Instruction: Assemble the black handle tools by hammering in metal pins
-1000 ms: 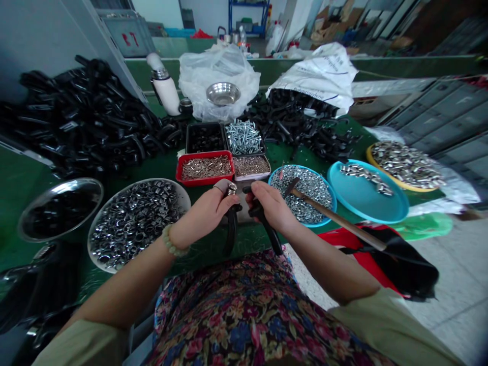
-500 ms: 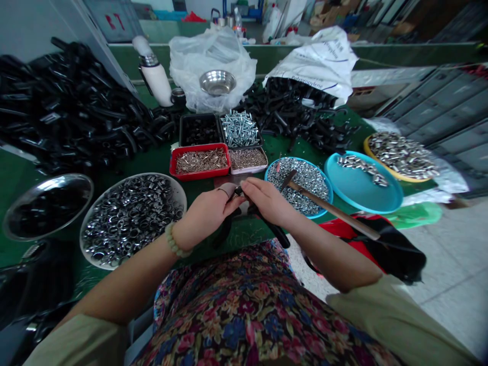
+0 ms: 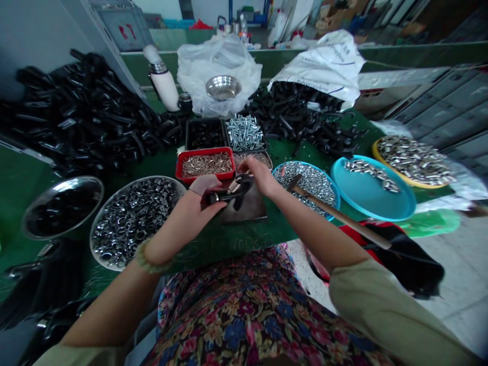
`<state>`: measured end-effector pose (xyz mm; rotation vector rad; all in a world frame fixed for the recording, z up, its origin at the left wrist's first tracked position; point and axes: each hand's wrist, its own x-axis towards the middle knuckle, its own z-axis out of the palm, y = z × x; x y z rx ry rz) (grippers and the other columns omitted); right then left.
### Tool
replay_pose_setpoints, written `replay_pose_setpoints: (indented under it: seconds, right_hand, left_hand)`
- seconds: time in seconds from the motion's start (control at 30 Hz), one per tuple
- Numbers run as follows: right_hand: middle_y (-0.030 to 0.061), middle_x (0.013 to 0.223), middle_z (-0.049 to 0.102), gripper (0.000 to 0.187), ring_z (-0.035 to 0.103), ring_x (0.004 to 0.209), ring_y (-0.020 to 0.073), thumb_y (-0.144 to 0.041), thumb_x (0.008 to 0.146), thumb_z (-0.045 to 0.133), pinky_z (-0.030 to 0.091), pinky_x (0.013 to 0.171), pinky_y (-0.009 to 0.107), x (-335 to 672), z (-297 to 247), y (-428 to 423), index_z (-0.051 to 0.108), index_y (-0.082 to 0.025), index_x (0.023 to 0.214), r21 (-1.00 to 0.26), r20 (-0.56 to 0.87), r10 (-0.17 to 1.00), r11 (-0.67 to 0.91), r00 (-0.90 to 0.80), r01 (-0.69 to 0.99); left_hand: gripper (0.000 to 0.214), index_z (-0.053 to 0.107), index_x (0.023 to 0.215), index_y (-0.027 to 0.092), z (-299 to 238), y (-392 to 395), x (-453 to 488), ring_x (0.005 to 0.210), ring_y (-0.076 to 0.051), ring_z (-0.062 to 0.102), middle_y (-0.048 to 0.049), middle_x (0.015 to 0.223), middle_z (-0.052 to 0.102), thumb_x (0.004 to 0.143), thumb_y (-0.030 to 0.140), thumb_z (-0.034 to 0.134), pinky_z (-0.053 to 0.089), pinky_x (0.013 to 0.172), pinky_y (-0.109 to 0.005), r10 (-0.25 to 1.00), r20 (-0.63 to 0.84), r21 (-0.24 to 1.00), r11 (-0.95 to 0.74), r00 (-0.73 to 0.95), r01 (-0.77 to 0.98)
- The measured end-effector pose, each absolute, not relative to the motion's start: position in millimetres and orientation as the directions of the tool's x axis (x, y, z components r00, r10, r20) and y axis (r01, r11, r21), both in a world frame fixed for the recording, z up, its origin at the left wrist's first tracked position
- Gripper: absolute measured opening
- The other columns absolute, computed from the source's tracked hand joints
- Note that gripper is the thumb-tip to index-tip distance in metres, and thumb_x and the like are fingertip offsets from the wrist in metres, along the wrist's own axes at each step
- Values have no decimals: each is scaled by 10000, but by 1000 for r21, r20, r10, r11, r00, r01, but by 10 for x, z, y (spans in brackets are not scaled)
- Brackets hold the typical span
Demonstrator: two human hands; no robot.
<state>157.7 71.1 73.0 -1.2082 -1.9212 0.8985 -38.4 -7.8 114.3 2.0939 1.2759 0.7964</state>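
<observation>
My left hand (image 3: pixel 194 206) grips a black curved handle piece (image 3: pixel 241 192) with a bright coil spring (image 3: pixel 234 186) and a shiny metal band near its left end. My right hand (image 3: pixel 263 175) is just beyond the piece's right end, its curled fingertips over the tray of small pins (image 3: pixel 263 157). Whatever those fingertips pinch is too small to make out. Below the handle piece lies a flat metal plate (image 3: pixel 247 212). Beside the pin tray stands a red tray (image 3: pixel 185 179) of longer, copper-coloured pins.
A hammer (image 3: pixel 343 216) rests across the blue bowl (image 3: pixel 337 199) of small metal parts. To the left is a bowl (image 3: pixel 95 251) of metal rings. Screws (image 3: pixel 244 133) fill a back tray. Black handles (image 3: pixel 107 117) are heaped at left; a blue tray (image 3: pixel 375 195) stands right.
My hands have moved apart. The left turned the black handle piece and shifted left with it; the right let go of it and moved forward to the pin tray. The view shifted slightly.
</observation>
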Motion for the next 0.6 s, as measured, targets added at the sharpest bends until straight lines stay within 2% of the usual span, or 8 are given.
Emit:
replay_pose_setpoints:
  seconds: [0.1, 0.13, 0.2, 0.27, 0.37, 0.43, 0.5, 0.6]
  right_hand:
    - [128, 1065, 638, 301, 518, 1052, 251, -356, 953, 437, 383, 897, 384, 1377, 719, 1264, 642, -135, 971, -326, 161, 855, 518, -493, 791]
    - [154, 1113, 630, 264, 496, 1094, 276, -307, 931, 477, 369, 903, 402, 1287, 715, 1389, 648, -121, 1010, -166, 124, 831, 557, -543, 814]
    - [182, 1128, 632, 250, 480, 1116, 302, -202, 914, 467, 356, 888, 423, 1127, 696, 1548, 660, -101, 1036, 16, 58, 793, 607, -607, 795]
    - [181, 1070, 656, 271, 495, 1089, 303, -122, 900, 427, 348, 873, 433, 1031, 663, 1620, 679, -100, 997, 57, 19, 767, 640, -642, 766]
    - [175, 1113, 647, 291, 495, 1089, 302, -111, 893, 419, 343, 868, 438, 997, 613, 1670, 667, -106, 1047, 64, 1, 745, 666, -667, 743]
    - [173, 1180, 619, 296, 485, 1108, 302, -140, 896, 437, 344, 870, 434, 998, 596, 1695, 641, -113, 1109, 67, -7, 739, 672, -673, 737]
    - [169, 1196, 609, 285, 482, 1113, 299, -155, 899, 446, 345, 872, 425, 994, 599, 1711, 639, -118, 1106, 68, -21, 734, 678, -678, 732]
    - [176, 1175, 612, 269, 483, 1106, 295, -166, 907, 444, 345, 871, 413, 1008, 626, 1703, 636, -109, 1087, 75, -34, 728, 686, -685, 724]
  left_hand:
    - [266, 546, 1153, 212, 946, -115, -336, 1000, -224, 569, -73, 1066, 599, 891, 226, 503, 468, 896, -365, 865, 271, 489, -502, 423, 713]
    - [269, 554, 1156, 204, 848, -144, -269, 985, -225, 564, -80, 1045, 600, 898, 191, 477, 469, 886, -366, 835, 238, 391, -550, 496, 738]
    - [295, 553, 1177, 182, 659, -207, -113, 958, -224, 560, -91, 1021, 605, 904, 148, 446, 477, 850, -358, 770, 132, 236, -637, 625, 734]
    - [277, 568, 1156, 175, 539, -221, -9, 932, -216, 559, -88, 1015, 618, 909, 147, 444, 482, 815, -337, 721, 72, 173, -689, 689, 704]
    - [253, 613, 1065, 204, 552, 26, -79, 916, -203, 562, -65, 1003, 644, 910, 131, 426, 471, 825, -319, 727, 106, 193, -685, 679, 703]
    - [284, 625, 1055, 186, 631, 414, -243, 957, -225, 558, -95, 1031, 648, 912, 114, 391, 448, 888, -362, 801, 154, 196, -599, 579, 776]
    - [312, 619, 1114, 139, 689, 886, -410, 1043, -266, 546, -158, 1114, 633, 922, 140, 373, 417, 942, -428, 901, 200, 171, -420, 386, 891]
    - [303, 644, 1101, 116, 682, 1435, -536, 1082, -319, 551, -199, 1133, 641, 884, 141, 435, 439, 901, -445, 946, 89, 138, -321, 311, 937]
